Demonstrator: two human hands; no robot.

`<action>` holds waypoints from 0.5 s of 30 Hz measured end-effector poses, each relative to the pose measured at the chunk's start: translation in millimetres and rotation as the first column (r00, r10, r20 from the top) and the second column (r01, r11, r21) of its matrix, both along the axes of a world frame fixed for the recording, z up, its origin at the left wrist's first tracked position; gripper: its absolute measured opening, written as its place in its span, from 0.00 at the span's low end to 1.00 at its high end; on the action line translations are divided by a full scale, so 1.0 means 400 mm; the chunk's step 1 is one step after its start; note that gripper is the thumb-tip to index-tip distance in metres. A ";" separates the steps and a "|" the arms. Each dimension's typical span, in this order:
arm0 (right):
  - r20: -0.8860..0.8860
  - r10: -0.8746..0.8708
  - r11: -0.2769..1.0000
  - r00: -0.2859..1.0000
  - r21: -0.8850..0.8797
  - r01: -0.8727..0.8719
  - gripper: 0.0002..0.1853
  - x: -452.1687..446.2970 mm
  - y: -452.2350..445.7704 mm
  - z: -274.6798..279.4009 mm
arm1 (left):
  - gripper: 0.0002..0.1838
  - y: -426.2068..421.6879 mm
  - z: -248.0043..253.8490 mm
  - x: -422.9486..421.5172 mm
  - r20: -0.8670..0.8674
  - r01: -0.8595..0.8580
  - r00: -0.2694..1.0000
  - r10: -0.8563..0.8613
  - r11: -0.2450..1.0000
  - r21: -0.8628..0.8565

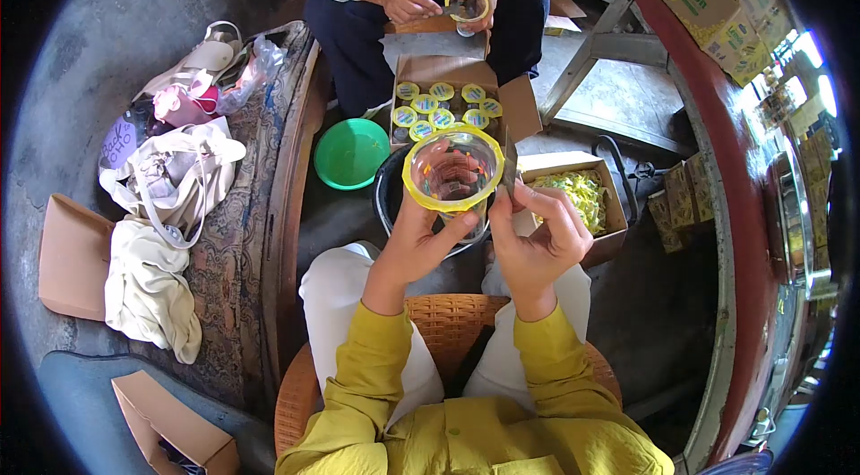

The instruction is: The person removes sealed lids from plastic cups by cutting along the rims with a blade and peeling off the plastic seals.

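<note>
My left hand (pixel 415 242) is closed around a clear plastic cup (pixel 454 168) with a yellow band on its rim. The cup is held up in front of me, its round face toward the camera. Between the thumb and fingers of my right hand (pixel 545 229) is a thin, flat, dark blade (pixel 510 157), upright beside the cup's right edge. Whether the blade touches the rim I cannot tell. Beneath my hands is a dark bucket (pixel 383 193), partly hidden by the cup.
Opposite me a person (pixel 421 0) holds a similar cup (pixel 467 6). Between us stands a carton (pixel 452 69) of lidded cups. A box (pixel 614 238) of yellow shreds lies at right, a green basin (pixel 351 154) at left. Bags (pixel 175 175) rest on the bench (pixel 237 287); a red-edged table (pixel 708 117) borders the right.
</note>
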State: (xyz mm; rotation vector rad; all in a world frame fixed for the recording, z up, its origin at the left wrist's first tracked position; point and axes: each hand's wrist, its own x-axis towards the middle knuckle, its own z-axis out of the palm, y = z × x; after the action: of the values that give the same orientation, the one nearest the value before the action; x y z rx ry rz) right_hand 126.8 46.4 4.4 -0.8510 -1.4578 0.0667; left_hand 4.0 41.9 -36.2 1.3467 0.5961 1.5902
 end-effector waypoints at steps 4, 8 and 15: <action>0.014 -0.025 0.999 1.000 0.032 0.025 0.09 0.002 0.006 -0.002 | 0.37 0.000 0.000 -0.005 -0.049 0.007 0.999 -0.007 1.000 0.006; -0.011 0.007 1.000 1.000 0.007 -0.007 0.09 0.007 0.005 0.001 | 0.37 -0.004 0.004 -0.013 -0.082 0.016 0.997 -0.016 1.000 -0.001; -0.013 0.035 0.999 0.999 -0.007 -0.036 0.09 0.010 0.003 0.006 | 0.35 -0.006 0.007 -0.007 -0.047 0.001 0.999 -0.002 1.000 -0.022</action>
State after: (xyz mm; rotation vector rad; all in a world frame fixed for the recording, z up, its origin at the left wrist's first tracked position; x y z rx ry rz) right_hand 130.7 47.6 6.8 -0.8292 -1.4614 0.1040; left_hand 1.3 39.6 -33.2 1.3712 0.6394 1.5496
